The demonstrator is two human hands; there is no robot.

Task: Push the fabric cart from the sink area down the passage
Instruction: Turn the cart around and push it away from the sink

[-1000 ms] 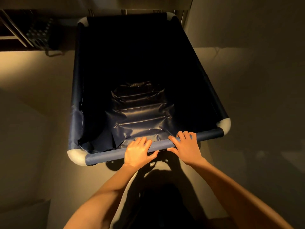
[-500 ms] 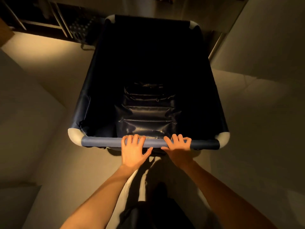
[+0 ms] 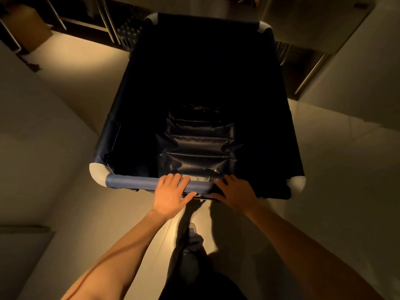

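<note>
Fabric cart [image 3: 201, 87], unlabelled, has left hand [image 3: 171, 194] and right hand [image 3: 234, 192] fingers grasping its near rail [image 3: 132, 182].

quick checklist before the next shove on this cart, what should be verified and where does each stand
1. Left hand on the near rail: ok, fingers draped over it.
2. Right hand on the same rail: ok.
3. Fabric cart holds no visible load: ok near the rail, far end too dark to tell.
4. Floor left of the cart clear: ok.
5. Gap to the shelving at the far right corner: cannot tell.
6. Wheels: cannot tell, hidden.
</note>
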